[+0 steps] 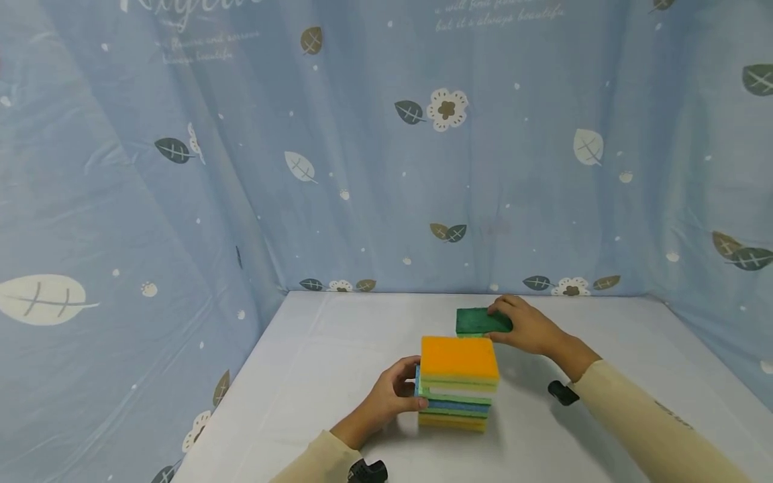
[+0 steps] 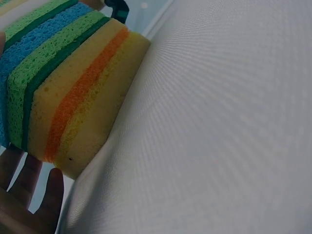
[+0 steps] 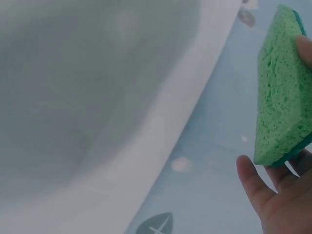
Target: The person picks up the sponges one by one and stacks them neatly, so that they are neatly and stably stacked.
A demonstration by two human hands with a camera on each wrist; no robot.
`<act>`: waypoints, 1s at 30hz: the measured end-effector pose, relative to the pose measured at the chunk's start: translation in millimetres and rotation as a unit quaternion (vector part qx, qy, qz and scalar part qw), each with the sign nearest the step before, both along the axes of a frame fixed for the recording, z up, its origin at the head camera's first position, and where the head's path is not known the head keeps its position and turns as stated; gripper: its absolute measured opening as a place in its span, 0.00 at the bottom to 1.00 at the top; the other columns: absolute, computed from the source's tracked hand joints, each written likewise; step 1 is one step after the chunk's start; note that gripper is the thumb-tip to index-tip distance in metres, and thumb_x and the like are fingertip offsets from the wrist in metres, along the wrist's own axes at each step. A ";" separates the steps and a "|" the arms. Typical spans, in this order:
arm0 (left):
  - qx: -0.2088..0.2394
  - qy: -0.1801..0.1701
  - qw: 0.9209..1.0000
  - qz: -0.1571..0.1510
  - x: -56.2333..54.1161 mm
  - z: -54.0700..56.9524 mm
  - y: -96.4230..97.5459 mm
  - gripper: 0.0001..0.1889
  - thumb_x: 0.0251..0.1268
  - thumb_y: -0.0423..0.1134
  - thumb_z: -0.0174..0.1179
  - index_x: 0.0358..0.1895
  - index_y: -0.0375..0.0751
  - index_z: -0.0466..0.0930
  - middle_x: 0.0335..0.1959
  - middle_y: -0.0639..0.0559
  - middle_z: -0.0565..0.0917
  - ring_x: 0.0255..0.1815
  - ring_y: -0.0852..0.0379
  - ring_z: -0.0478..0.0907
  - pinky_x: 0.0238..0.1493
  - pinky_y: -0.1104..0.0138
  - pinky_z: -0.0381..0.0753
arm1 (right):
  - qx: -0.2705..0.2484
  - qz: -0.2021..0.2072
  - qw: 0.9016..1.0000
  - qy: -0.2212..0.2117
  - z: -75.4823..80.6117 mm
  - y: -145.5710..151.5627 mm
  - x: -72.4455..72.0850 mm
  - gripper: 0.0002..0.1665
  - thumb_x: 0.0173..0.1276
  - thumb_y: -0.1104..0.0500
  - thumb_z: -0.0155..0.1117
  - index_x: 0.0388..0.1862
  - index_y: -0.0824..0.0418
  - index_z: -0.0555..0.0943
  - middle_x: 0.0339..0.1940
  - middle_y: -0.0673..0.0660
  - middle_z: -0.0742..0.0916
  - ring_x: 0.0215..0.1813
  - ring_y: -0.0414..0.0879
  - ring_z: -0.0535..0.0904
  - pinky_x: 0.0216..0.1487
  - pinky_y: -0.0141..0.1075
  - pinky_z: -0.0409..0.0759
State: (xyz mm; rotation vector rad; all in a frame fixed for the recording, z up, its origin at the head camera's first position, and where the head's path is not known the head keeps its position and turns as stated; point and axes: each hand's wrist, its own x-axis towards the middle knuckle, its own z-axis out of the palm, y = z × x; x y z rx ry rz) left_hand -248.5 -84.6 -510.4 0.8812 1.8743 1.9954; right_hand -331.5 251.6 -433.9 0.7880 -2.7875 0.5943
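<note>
A stack of colourful sponges (image 1: pixel 459 389) stands on the table, with an orange face on top and green, white, blue and yellow layers beneath. My left hand (image 1: pixel 389 396) holds the stack by its left side, thumb at the near corner and fingers toward the back. In the left wrist view, the sponge layers (image 2: pixel 73 92) fill the upper left, with some of the fingers below them. Behind the stack, my right hand (image 1: pixel 527 325) grips a green sponge (image 1: pixel 480 320) by its edges, dark side up. The right wrist view shows the light green porous side of this green sponge (image 3: pixel 282 87).
A white cloth covers the table (image 1: pixel 338 329). Blue curtains (image 1: pixel 374 201) printed with leaves and flowers hang behind the table and along its sides. A black strap (image 1: pixel 563 393) sits at the right wrist, another black strap (image 1: pixel 367 471) at the left.
</note>
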 end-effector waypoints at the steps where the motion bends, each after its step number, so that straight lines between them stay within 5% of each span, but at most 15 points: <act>1: 0.000 0.000 1.000 0.001 -0.2 0.1 -0.2 0.36 0.59 0.41 0.70 0.70 0.44 0.65 0.58 0.44 0.76 0.52 0.41 0.76 0.55 0.56 0.76 | -0.003 0.002 1.000 0.002 2.0 -0.6 1.2 0.28 0.58 0.41 0.72 0.53 0.53 0.79 0.61 0.59 0.75 0.61 0.60 0.70 0.57 0.60 0.69; 30: -0.006 0.004 1.000 0.007 -1.6 -3.7 0.7 0.36 0.59 0.37 0.69 0.71 0.46 0.64 0.58 0.46 0.76 0.53 0.42 0.76 0.55 0.58 0.76 | -0.042 0.018 0.998 0.031 33.7 -6.4 29.5 0.35 0.61 0.31 0.62 0.57 0.53 0.79 0.62 0.57 0.74 0.62 0.59 0.69 0.57 0.60 0.70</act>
